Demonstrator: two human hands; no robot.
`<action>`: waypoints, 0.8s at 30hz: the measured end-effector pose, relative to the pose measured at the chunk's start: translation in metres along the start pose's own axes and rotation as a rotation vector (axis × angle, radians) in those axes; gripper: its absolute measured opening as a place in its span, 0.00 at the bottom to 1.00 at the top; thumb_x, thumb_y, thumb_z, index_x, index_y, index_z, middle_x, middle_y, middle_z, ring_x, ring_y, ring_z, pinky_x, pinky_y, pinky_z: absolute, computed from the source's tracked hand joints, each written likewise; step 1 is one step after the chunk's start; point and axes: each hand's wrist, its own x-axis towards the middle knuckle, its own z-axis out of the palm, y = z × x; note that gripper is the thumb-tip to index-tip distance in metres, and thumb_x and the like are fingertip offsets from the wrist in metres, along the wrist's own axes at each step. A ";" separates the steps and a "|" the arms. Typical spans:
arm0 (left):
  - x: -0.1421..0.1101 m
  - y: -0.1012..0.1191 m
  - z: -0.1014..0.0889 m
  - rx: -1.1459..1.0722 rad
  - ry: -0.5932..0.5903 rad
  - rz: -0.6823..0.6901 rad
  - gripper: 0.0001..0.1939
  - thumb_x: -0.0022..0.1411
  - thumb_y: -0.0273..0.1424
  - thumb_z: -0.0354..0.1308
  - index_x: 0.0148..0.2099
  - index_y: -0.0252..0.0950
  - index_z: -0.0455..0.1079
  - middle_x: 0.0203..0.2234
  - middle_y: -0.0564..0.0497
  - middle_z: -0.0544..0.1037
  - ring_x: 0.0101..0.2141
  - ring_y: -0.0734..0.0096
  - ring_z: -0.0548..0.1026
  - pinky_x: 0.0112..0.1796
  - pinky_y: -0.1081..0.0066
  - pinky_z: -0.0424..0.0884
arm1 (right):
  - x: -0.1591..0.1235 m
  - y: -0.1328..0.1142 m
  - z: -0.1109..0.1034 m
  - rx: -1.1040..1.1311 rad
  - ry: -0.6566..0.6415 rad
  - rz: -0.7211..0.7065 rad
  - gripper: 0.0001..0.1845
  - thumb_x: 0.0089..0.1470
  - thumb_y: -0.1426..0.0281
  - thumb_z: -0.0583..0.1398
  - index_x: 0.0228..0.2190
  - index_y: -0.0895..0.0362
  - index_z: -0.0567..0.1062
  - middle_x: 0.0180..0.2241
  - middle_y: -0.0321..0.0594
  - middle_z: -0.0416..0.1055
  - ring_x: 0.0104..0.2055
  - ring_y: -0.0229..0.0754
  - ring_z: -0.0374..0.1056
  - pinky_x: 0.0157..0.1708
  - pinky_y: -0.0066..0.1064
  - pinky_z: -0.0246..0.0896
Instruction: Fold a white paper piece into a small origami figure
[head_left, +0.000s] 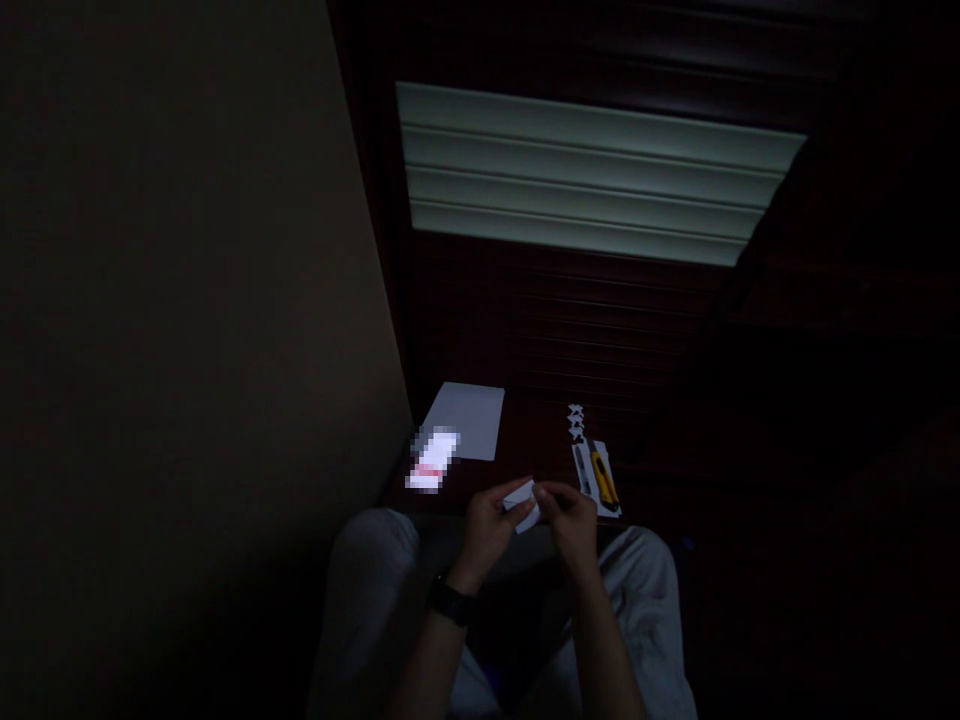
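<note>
A small folded piece of white paper (520,503) is held up between my two hands, just above my lap at the table's near edge. My left hand (487,522), with a dark watch on its wrist, pinches the paper's left side between thumb and fingers. On the other side my right hand (570,518) grips the paper's right corner with thumb and fingertips. Dim light hides the finer folds. Close to my right hand lie a yellow utility knife (602,478) and a pen (582,470) on white paper (613,508).
Small white folded paper pieces (576,422) stand in a row behind the knife. White sheets (470,420) lie at the table's back left, with a glowing, pixelated phone-like screen (433,460) in front. A wall (225,250) rises at left; a slatted panel (585,170) stands behind.
</note>
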 end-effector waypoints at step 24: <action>0.003 -0.002 -0.004 -0.001 -0.042 0.010 0.19 0.45 0.32 0.63 0.43 0.32 0.73 0.40 0.41 0.75 0.41 0.57 0.73 0.40 0.65 0.67 | 0.000 0.001 0.004 0.052 0.067 0.002 0.09 0.44 0.69 0.59 0.30 0.58 0.73 0.19 0.32 0.65 0.21 0.35 0.60 0.21 0.25 0.56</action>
